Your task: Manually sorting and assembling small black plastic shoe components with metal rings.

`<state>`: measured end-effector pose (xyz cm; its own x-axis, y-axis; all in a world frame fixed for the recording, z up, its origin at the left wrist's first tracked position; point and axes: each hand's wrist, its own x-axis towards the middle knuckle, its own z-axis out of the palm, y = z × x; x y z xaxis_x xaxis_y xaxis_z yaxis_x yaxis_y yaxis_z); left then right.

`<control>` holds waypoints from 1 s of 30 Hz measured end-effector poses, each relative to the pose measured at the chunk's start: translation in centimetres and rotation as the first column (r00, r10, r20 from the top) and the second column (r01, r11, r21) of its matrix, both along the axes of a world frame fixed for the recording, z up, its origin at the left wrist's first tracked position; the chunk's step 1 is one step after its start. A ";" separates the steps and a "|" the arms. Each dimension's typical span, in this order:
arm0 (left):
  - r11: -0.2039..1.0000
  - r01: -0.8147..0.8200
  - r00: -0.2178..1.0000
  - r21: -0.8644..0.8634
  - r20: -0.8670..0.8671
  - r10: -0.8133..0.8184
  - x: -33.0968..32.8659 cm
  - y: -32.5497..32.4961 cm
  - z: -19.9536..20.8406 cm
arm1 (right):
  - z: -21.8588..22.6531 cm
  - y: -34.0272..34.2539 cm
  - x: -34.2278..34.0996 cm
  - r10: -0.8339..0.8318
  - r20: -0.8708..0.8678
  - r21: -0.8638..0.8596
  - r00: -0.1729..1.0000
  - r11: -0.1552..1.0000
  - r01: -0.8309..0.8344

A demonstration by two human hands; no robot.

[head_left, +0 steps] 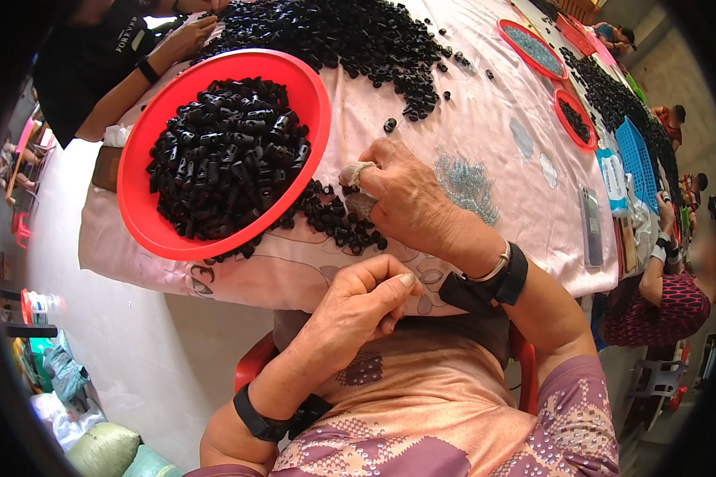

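Note:
My left hand (364, 300) is closed at the table's near edge, thumb pressed against the curled fingers; whatever lies inside is hidden. Ahead of it my right hand (410, 191), with pale wrapping on a finger, bends down over a small pile of black plastic parts (334, 221). Its fingers are curled together at the pile's edge, and I cannot make out what they pinch. Left of the pile, a big red basin (314, 103) is heaped with black tubular plastic pieces (223, 159). Small silvery springs (465, 187) lie loose beside my right wrist.
A large heap of black parts (326, 40) covers the far table. At the far left, another person's hand (189, 38) works beside it. Red trays (533, 49), a blue basket (638, 163) and a phone (590, 226) are on the right. Another person (660, 306) sits there.

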<state>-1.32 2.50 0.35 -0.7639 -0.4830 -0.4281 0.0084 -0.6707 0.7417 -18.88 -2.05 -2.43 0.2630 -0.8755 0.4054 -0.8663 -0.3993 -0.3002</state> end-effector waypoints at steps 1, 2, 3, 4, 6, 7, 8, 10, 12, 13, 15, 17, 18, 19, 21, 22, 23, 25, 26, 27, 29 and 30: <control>1.000 -0.002 1.000 -0.001 -0.001 0.002 0.0 0.0 0.0 | 0.0 0.0 -0.1 0.002 -0.001 -0.001 1.000 1.000 -0.002; 1.000 -0.004 1.000 0.004 0.001 0.004 0.0 0.0 0.1 | 0.0 0.1 -0.1 -0.024 -0.005 0.001 1.000 1.000 0.024; 1.000 -0.006 1.000 0.009 0.003 0.006 0.0 0.0 0.1 | 0.0 0.1 -0.2 -0.049 -0.010 0.004 0.999 0.999 0.049; 1.000 -0.007 1.000 0.009 0.003 0.007 0.1 0.0 0.1 | 0.0 0.2 -0.1 -0.048 -0.010 0.004 0.999 0.999 0.048; 1.000 0.000 1.000 0.003 0.006 0.000 0.2 0.0 0.0 | 0.1 0.3 0.0 -0.054 0.050 0.007 0.997 0.999 0.054; 1.000 0.002 1.000 0.002 0.006 -0.002 0.1 0.0 0.0 | 0.1 0.2 0.0 -0.056 0.049 0.006 0.997 0.998 0.056; 1.000 0.004 1.000 0.002 0.001 -0.004 0.1 0.0 0.0 | -0.1 0.2 -0.1 -0.054 0.043 0.015 0.998 0.998 0.053; 1.000 0.005 1.000 0.001 -0.002 -0.005 0.0 0.0 0.0 | -0.1 0.1 -0.2 -0.051 0.038 0.025 0.998 0.998 0.050; 1.000 0.002 1.000 0.004 0.001 -0.002 0.0 0.0 0.0 | 0.0 0.0 -0.3 -0.012 -0.061 -0.032 0.998 0.999 0.010; 1.000 0.001 1.000 0.006 0.002 -0.001 0.0 0.0 0.0 | 0.2 0.1 -0.2 -0.011 -0.060 -0.031 0.998 0.999 0.009; 1.000 0.001 1.000 -0.001 0.010 -0.001 0.1 0.0 -0.1 | 0.9 0.5 0.0 -0.010 -0.133 -0.021 0.991 1.000 0.007; 1.000 0.018 1.000 -0.006 0.016 -0.018 0.2 -0.1 0.0 | 1.2 0.7 -0.2 -0.001 -0.100 -0.070 0.995 0.998 -0.006; 0.999 0.037 0.999 -0.012 0.022 -0.037 0.2 -0.1 0.0 | 1.3 0.9 -0.4 0.010 -0.068 -0.120 0.998 0.993 -0.018; 0.999 0.036 0.999 -0.011 0.022 -0.035 0.3 -0.1 -0.1 | 1.3 1.2 -0.5 0.011 -0.067 -0.120 0.998 0.993 -0.019; 1.000 -0.021 1.000 -0.015 0.013 0.021 0.2 -0.1 -0.2 | 1.3 2.3 -0.9 0.052 0.240 -0.044 0.969 0.998 -0.042; 1.000 -0.020 1.000 -0.014 0.011 0.020 0.1 -0.2 -0.1 | 1.7 3.1 -1.0 0.051 0.238 -0.043 0.970 0.998 -0.042; 0.995 -0.100 0.995 -0.017 0.030 0.100 0.0 -0.2 0.0 | 2.4 4.1 -0.9 0.039 0.386 0.045 0.922 0.997 -0.061; 0.982 -0.188 0.982 -0.029 0.023 0.189 0.0 -0.3 -0.2 | 3.8 5.9 -1.2 0.046 0.485 0.135 0.874 0.983 -0.126; 0.983 -0.183 0.983 -0.030 0.024 0.183 0.0 -0.3 -0.3 | 3.8 6.6 -1.3 0.041 0.485 0.135 0.874 0.983 -0.121; 0.982 -0.188 0.982 -0.003 0.012 0.188 0.0 -0.2 -0.4 | 3.7 7.3 -1.3 0.058 0.478 0.121 0.876 0.984 -0.132; 0.982 -0.186 0.983 0.019 0.003 0.186 -0.1 0.0 -0.7 | 3.8 8.5 -1.3 0.072 0.455 0.104 0.888 0.986 -0.133; 0.988 -0.154 0.988 -0.002 0.004 0.154 -0.1 0.1 -0.8 | 3.6 8.8 -1.3 0.068 0.458 0.101 0.886 0.987 -0.128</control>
